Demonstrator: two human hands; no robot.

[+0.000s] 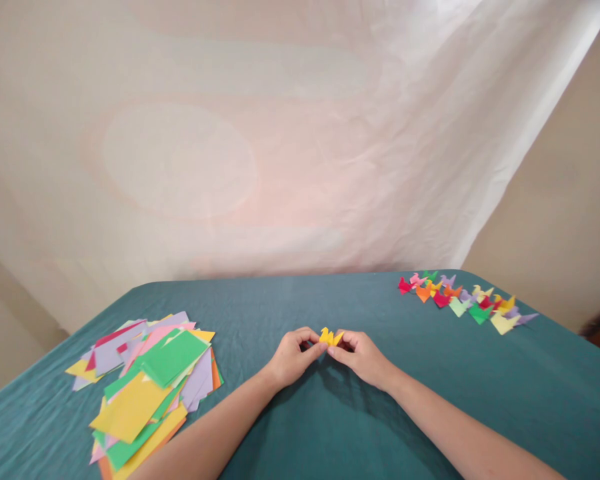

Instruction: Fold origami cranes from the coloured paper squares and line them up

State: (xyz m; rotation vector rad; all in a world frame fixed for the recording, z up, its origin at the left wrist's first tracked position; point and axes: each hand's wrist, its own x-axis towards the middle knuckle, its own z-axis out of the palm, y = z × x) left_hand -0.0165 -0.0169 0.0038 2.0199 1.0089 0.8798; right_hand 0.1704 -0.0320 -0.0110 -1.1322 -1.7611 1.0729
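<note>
A small yellow origami crane [331, 337] is held up between both hands, over the middle of the table. My left hand [294, 358] pinches its left side between thumb and fingers. On the opposite side, my right hand [363, 359] grips the crane near its pointed end, thumb in front. The lower part of the crane is hidden behind the thumbs. Both forearms reach in from the bottom of the view, and the hands cast a shadow on the cloth beneath.
A teal cloth covers the table [260, 300]. At left lies a loose, overlapping pile of coloured paper sheets [175, 357]. Rows of folded paper cranes [460, 305] in several colours stand at the far right. A pale fabric sheet [290, 153] hangs behind the table.
</note>
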